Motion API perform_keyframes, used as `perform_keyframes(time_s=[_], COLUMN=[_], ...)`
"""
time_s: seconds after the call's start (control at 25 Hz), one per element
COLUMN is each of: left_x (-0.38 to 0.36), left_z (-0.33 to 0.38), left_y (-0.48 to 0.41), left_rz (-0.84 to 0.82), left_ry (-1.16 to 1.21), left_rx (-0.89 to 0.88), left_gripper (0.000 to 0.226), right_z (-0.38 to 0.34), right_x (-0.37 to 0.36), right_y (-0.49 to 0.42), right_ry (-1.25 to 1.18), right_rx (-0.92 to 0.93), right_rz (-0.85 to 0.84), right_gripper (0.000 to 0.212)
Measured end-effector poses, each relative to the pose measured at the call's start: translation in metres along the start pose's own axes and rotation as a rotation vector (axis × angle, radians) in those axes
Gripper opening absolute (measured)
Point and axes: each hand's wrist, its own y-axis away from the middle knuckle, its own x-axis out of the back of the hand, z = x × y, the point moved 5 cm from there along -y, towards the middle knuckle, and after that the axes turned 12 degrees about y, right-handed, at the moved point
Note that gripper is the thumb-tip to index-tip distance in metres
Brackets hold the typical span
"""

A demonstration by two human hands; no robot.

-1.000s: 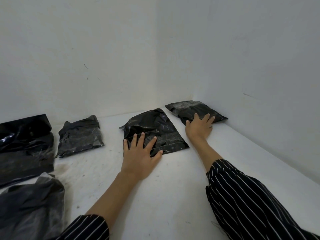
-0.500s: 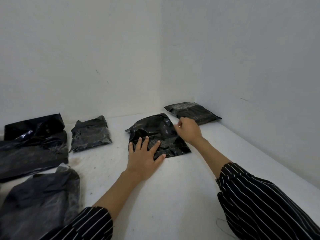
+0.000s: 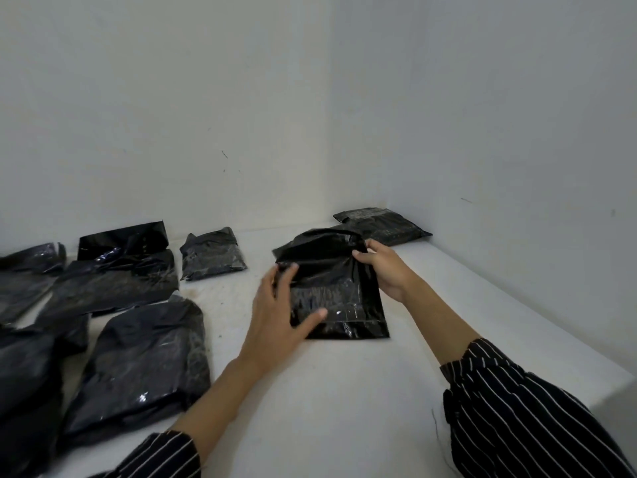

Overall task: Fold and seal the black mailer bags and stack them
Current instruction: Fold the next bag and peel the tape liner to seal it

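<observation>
A black mailer bag (image 3: pixel 336 294) lies in the middle of the white surface, its far flap lifted and bent toward me. My left hand (image 3: pixel 281 310) grips the bag's left edge, fingers curled over the flap's left end and thumb across the bag's front. My right hand (image 3: pixel 382 269) pinches the flap's right end. A folded, sealed mailer bag (image 3: pixel 382 224) lies flat in the far right corner against the wall.
Several more black mailer bags lie at the left: a small one (image 3: pixel 213 255) near the back wall, a large one (image 3: pixel 144 367) in front, and others overlapping (image 3: pixel 113 281) further left. White walls (image 3: pixel 499 132) close the back and right side of the white surface (image 3: pixel 344 391).
My right hand left the sealed bag in the corner and took the middle bag's flap. My left hand shifted from pressing flat on the bag to gripping its left edge. The flap has come up.
</observation>
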Motion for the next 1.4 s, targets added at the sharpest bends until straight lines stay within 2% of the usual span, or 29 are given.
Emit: perform_keyframes(time_s=[0.08,0.16,0.2,0.28,0.36,0.44,0.56,0.64,0.72,0.84,0.88,0.96,1.04,1.12,1.2,1.24,1.4], left_x=[0.013,0.016,0.016,0.021,0.030,0.043,0.059,0.066,0.071,0.075,0.075,0.076,0.075,0.074,0.075,0.076,0.084], left_z=[-0.003,-0.010,-0.013,-0.010,-0.003,0.005,0.017,0.024,0.031,0.032,0.031,0.029,0.025,0.018,0.013,0.011,0.001], left_y=[0.000,0.001,0.001,0.004,0.008,0.008,0.004,0.004,0.005,0.006,0.006,0.009,0.014,0.021,0.027,0.029,0.036], left_rz=[0.166,0.164,0.126,0.080,0.132,0.196,0.226,0.233,0.250,0.271,0.275,0.271,0.254,0.237,0.210,0.182,0.052], left_ry=[0.225,0.582,0.743,0.889,0.896,0.847,0.762,0.677,0.609,0.537,0.519,0.495,0.471,0.454,0.511,0.567,0.728], left_rx=[0.197,0.436,0.480,0.444,0.391,0.333,0.229,0.164,0.118,0.102,0.102,0.102,0.112,0.139,0.150,0.149,0.194], left_gripper=[0.098,0.097,0.085,0.049,0.031,0.026,0.025,0.023,0.020,0.020,0.021,0.023,0.028,0.034,0.036,0.035,0.039], right_z=[-0.018,-0.035,-0.043,-0.055,-0.074,-0.102,-0.150,-0.175,-0.192,-0.202,-0.201,-0.200,-0.203,-0.212,-0.220,-0.221,-0.209], right_x=[0.000,-0.001,-0.002,0.000,0.006,0.009,-0.002,-0.024,-0.052,-0.087,-0.095,-0.108,-0.114,-0.112,-0.106,-0.103,-0.087], right_y=[0.019,0.038,0.048,0.060,0.069,0.077,0.093,0.103,0.110,0.111,0.109,0.105,0.103,0.103,0.101,0.099,0.095], right_ry=[-0.101,-0.164,-0.180,-0.149,-0.037,0.168,0.412,0.641,0.936,1.322,1.383,1.371,1.106,0.755,0.643,0.702,1.221], right_rx=[0.110,0.207,0.232,0.252,0.266,0.335,0.534,0.656,0.706,0.656,0.609,0.544,0.520,0.524,0.540,0.534,0.346], right_rz=[-0.059,-0.127,-0.159,-0.171,-0.124,0.000,0.176,0.162,0.109,0.055,0.014,-0.078,-0.125,-0.052,-0.012,-0.040,-0.257], right_gripper=[0.009,0.016,0.021,0.021,0.022,0.029,0.022,0.016,0.023,0.040,0.039,0.024,0.020,0.018,0.014,0.017,0.054])
